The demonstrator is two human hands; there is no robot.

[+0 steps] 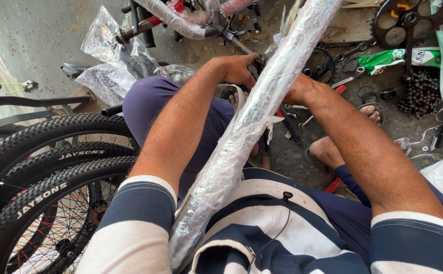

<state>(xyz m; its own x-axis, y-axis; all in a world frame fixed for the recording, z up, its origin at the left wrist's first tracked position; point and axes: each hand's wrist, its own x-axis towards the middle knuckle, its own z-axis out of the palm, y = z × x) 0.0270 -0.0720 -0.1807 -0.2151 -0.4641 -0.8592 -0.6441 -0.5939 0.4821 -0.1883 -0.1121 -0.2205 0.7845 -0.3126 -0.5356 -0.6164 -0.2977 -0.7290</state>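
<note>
Bracing the wrapped part: we keep the long plastic-wrapped bicycle part [254,116] leaning against our chest, its lower end tucked at the shirt near 6 o'clock and its upper end running out past 1 o'clock, so it rests on us while both hands work near its middle.
Left hand: our left hand [239,68] sits at 12 o'clock, just left of the wrapped part, forearm stretched forward over the knee, wrist bent down; its fingers curl around something dark, but we cannot tell what.
Right hand: our right hand [300,89] reaches in from 4 o'clock and is mostly hidden behind the wrapping; we cannot tell how its fingers stand.
Floor: spanners [351,50] and a chainring [409,20] lie towards 2 o'clock, close by.
Tyres: three wheels [44,193] stand at 8 o'clock.
</note>
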